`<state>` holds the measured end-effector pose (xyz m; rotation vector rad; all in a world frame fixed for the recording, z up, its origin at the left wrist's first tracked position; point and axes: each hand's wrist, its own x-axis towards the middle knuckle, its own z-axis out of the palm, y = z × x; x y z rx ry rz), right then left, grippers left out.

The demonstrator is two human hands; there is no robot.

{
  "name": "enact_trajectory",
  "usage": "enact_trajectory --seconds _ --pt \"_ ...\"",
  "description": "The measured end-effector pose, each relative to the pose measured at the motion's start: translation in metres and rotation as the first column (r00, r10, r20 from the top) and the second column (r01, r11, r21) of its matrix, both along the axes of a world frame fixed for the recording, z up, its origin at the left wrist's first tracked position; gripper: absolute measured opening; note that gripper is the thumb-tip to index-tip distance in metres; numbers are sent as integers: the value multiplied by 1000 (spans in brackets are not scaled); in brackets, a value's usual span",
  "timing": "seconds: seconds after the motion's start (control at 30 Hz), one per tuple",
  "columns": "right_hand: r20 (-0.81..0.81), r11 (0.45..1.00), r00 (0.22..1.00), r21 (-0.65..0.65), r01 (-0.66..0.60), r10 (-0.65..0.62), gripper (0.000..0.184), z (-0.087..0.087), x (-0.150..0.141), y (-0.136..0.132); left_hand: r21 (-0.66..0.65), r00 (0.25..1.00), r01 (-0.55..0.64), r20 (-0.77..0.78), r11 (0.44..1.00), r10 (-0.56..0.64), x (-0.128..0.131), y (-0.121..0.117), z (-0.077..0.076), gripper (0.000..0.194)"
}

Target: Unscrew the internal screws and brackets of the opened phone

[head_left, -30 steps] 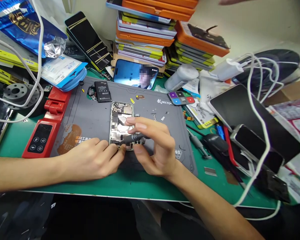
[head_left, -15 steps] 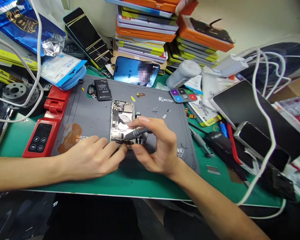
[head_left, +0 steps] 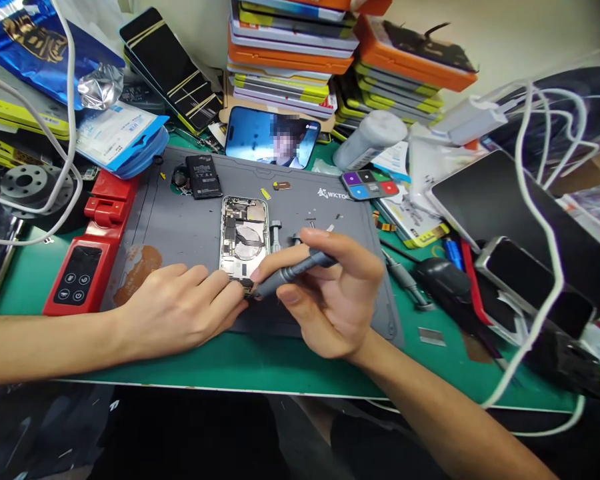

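An opened phone (head_left: 247, 243) with its inner parts bare lies on the grey mat (head_left: 175, 233). My left hand (head_left: 187, 307) has curled fingers at its lower left corner, gripping that edge. My right hand (head_left: 337, 293) is closed around a dark grey screwdriver (head_left: 300, 268), which slants down to the left. Its tip end is at the phone's bottom edge, partly hidden by the fingers. Beside the phone's right side is another grey screwdriver (head_left: 276, 233). A black phone battery (head_left: 203, 177) lies above and left of the phone.
A phone with a lit screen (head_left: 273, 137) leans at the back before stacked boxes (head_left: 290, 60). A red device with buttons (head_left: 75, 277) stands left. Small loose parts (head_left: 310, 219) lie on the mat. To the right are a screwdriver (head_left: 407, 280), a white cable (head_left: 540, 267) and phones.
My right hand has drawn back to the right, and the screwdriver has shifted from over the phone's lower part to its bottom edge. My left hand stays at the lower corner.
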<state>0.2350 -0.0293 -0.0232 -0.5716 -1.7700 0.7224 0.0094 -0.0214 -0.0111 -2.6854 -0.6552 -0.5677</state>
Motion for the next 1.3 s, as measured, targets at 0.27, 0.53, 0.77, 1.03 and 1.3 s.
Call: enact_trajectory --seconds 0.27,0.53,0.77,1.03,1.3 --pt "52 992 991 30 120 -122 51 2 -1 -1 -5 999 54 2 999 -54 -2 1 -1 13" --pt "96 945 968 260 200 -232 58 -5 6 7 21 993 121 -4 992 -121 -4 1 1 7" --pt "163 964 977 251 93 -137 62 -9 6 9 1 988 151 -9 988 -151 -5 2 1 14" --pt "215 965 969 253 63 -119 66 -11 7 9 16 988 151 -18 988 -151 -4 2 1 15" --pt "276 924 941 373 82 -195 56 -5 6 11 14 987 158 -25 987 -157 -4 2 2 15"
